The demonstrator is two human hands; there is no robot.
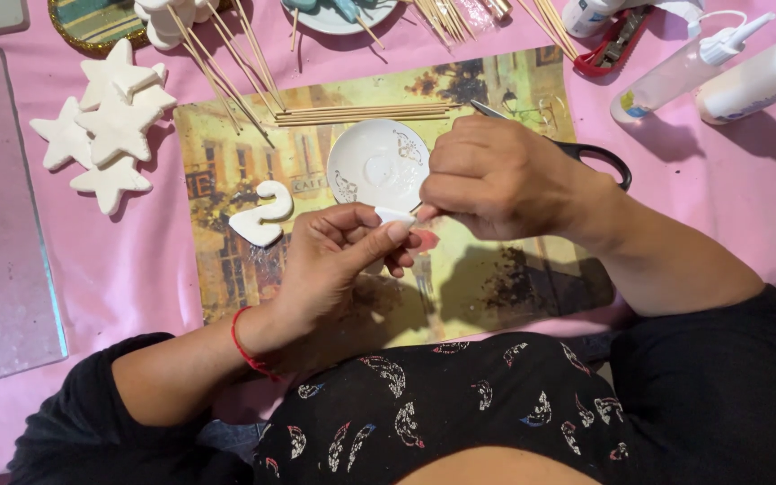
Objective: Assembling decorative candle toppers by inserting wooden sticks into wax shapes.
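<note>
— Placemat [496, 278] with a street print was spread over the pink tablecloth [163, 260]; what was laid on it?

— White saucer [377, 164], a white numeral piece [262, 216], skewers [361, 113].

— And the hands?

— Left hand [339, 251] was curled shut, a small white piece [394, 215] pinched at the fingertips. Right hand [496, 180] was closed just beside it, to its right, fingertips met on the same piece. Its long axis could not be told.

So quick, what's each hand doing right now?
Left hand: closed, pinching a small white piece.
Right hand: closed; its fingertips meet that same piece; whether it holds a tool cannot be told.
</note>
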